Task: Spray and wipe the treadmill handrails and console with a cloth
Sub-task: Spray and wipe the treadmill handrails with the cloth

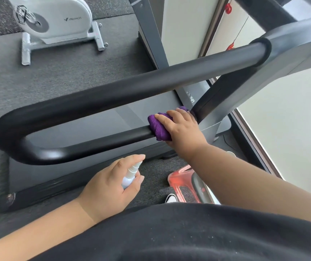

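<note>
The purple cloth [159,127] sits wrapped over the lower bar of the black U-shaped handrail [102,95], at that bar's right end, just beside the dark strut that rises toward the grey console housing [290,48] at the far right. The right hand [183,127] grasps the cloth, fingers curled over its top and pressing it onto the bar, so the step in hand looks like wiping this rail, not spraying it. The left hand [111,185] is nearer and lower, below the rail, with its fingers closed around a small white spray bottle [130,177], the nozzle pointing up toward the bar and the forefinger stretched out alongside the pump rather than clearly on it. Most of the rail, including the bend at the left and the whole upper bar, lies well apart from the cloth. The next move likely calls for sliding the cloth leftward along the lower bar with steady pressure, around the bend and back along the upper bar, the bottle held ready for a fresh mist; the console remains to be done.
</note>
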Tool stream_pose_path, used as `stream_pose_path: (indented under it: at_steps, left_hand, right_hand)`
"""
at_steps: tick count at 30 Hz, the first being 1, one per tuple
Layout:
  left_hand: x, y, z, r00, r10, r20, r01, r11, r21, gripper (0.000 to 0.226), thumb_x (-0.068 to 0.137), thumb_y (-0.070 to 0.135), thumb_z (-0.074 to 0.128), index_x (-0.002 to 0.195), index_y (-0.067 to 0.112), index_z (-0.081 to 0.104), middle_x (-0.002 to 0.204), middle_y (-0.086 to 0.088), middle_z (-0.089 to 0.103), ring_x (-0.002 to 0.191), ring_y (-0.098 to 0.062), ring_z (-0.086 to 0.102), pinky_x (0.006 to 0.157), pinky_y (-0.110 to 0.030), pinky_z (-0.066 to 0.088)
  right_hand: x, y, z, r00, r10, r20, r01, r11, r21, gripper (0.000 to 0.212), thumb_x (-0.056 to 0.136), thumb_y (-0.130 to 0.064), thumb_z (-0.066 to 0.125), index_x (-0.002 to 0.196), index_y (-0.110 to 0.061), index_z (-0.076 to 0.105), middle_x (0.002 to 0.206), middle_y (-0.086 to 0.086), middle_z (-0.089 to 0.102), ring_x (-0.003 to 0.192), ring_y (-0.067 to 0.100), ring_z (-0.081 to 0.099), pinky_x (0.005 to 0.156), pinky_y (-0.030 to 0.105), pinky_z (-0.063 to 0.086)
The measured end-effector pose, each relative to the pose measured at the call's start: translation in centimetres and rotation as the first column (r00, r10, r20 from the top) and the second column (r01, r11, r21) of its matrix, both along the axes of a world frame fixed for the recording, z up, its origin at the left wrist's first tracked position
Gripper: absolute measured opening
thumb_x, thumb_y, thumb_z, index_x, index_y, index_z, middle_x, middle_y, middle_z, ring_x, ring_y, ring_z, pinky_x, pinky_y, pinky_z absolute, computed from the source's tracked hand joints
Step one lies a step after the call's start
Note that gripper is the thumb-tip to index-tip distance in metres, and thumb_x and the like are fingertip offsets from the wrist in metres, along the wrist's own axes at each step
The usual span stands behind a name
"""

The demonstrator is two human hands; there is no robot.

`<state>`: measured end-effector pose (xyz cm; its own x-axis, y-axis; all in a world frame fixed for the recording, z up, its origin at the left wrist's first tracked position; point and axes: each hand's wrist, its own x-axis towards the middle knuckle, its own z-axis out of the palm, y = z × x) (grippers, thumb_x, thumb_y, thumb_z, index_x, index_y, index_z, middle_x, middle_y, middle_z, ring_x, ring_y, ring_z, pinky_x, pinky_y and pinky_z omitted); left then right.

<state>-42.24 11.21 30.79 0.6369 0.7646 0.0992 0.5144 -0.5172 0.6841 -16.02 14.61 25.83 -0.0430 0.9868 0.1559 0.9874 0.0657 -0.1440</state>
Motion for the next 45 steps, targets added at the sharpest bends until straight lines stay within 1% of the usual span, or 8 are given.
stream_pose_path:
  at_steps: [7, 15, 19, 24, 26, 30, 37, 45]
  left_hand:
    - [3.1, -0.1, 0.4, 0.992, 0.119, -0.033, -0.119, 0.993, 0.009, 0.047, 0.087, 0.045, 0.050, 0.132, 0.042, 0.037, 0.091, 0.019, 0.061, 0.080, 0.007, 0.054, 0.074, 0.000, 0.037]
    - [5.5, -0.4, 0.5, 0.975, 0.214, -0.054, -0.213, 0.977, 0.022, 0.047, 0.088, 0.046, 0.049, 0.133, 0.041, 0.036, 0.093, 0.022, 0.059, 0.080, 0.010, 0.053, 0.075, -0.001, 0.037]
    - [6.0, -0.5, 0.8, 0.968, 0.242, -0.062, -0.241, 0.970, 0.031, 0.047, 0.088, 0.047, 0.048, 0.133, 0.042, 0.034, 0.091, 0.022, 0.059, 0.077, 0.005, 0.054, 0.072, -0.009, 0.040]
    - [6.0, -1.2, 1.1, 0.949, 0.307, -0.075, -0.303, 0.952, 0.052, 0.046, 0.087, 0.049, 0.048, 0.130, 0.042, 0.036, 0.097, 0.019, 0.062, 0.082, -0.004, 0.058, 0.073, -0.014, 0.045]
    - [5.9, -1.6, 1.3, 0.941, 0.329, -0.082, -0.325, 0.943, 0.067, 0.047, 0.086, 0.049, 0.048, 0.130, 0.043, 0.035, 0.099, 0.016, 0.064, 0.084, -0.006, 0.059, 0.075, -0.019, 0.046]
    - [4.8, -2.3, 1.7, 0.932, 0.351, -0.091, -0.347, 0.936, 0.056, 0.048, 0.087, 0.050, 0.047, 0.132, 0.046, 0.031, 0.094, 0.019, 0.062, 0.081, -0.006, 0.059, 0.075, -0.023, 0.048]
    - [1.0, -3.3, 1.9, 0.917, 0.384, -0.105, -0.378, 0.923, 0.078, 0.048, 0.086, 0.047, 0.049, 0.131, 0.046, 0.033, 0.097, 0.018, 0.062, 0.090, -0.005, 0.057, 0.080, -0.009, 0.040]
    - [-8.3, -4.8, 1.5, 0.937, 0.333, -0.103, -0.317, 0.937, 0.150, 0.046, 0.089, 0.038, 0.053, 0.132, 0.031, 0.042, 0.096, 0.011, 0.064, 0.080, -0.009, 0.061, 0.073, -0.025, 0.048]
  right_hand:
    - [1.3, -2.2, -1.1, 0.993, 0.032, -0.110, -0.036, 0.999, -0.031, 0.099, 0.074, -0.001, 0.078, 0.150, -0.036, 0.025, 0.154, 0.009, 0.036, 0.144, 0.038, 0.028, 0.119, 0.048, 0.013]
    - [3.6, -5.1, -2.4, 0.940, 0.169, -0.295, -0.180, 0.984, -0.011, 0.099, 0.073, 0.003, 0.079, 0.149, -0.038, 0.031, 0.159, 0.006, 0.030, 0.148, 0.034, 0.022, 0.117, 0.050, 0.023]
    - [3.7, -6.0, -1.8, 0.854, 0.175, -0.490, -0.159, 0.985, 0.074, 0.097, 0.071, 0.007, 0.077, 0.147, -0.037, 0.035, 0.155, 0.003, 0.036, 0.145, 0.031, 0.031, 0.118, 0.044, 0.026]
    - [3.4, -4.0, 1.8, 0.684, 0.051, -0.728, 0.081, 0.986, 0.145, 0.077, 0.081, 0.005, 0.064, 0.145, -0.030, 0.041, 0.156, 0.009, 0.034, 0.145, 0.019, 0.029, 0.119, 0.026, 0.021]
    - [3.2, -2.8, 1.8, 0.702, 0.009, -0.712, 0.085, 0.992, 0.096, 0.079, 0.081, 0.007, 0.066, 0.147, -0.030, 0.041, 0.159, 0.010, 0.027, 0.147, 0.023, 0.024, 0.121, 0.029, 0.018]
    - [1.2, -2.2, -0.6, 0.860, 0.033, -0.509, -0.037, 0.999, 0.001, 0.088, 0.075, -0.008, 0.079, 0.149, -0.031, 0.037, 0.159, 0.013, 0.027, 0.146, 0.039, 0.019, 0.119, 0.058, 0.016]
    - [-4.3, -2.1, -0.8, 0.958, 0.049, -0.283, -0.058, 0.998, -0.024, 0.090, 0.081, -0.037, 0.077, 0.152, -0.036, 0.021, 0.159, 0.010, 0.025, 0.147, 0.042, 0.010, 0.111, 0.059, -0.004]
    - [-13.9, -2.8, -0.4, 0.946, 0.019, -0.324, -0.041, 0.997, -0.060, 0.091, 0.084, -0.021, 0.075, 0.156, -0.028, 0.020, 0.163, 0.011, 0.017, 0.149, 0.040, 0.001, 0.115, 0.058, -0.005]
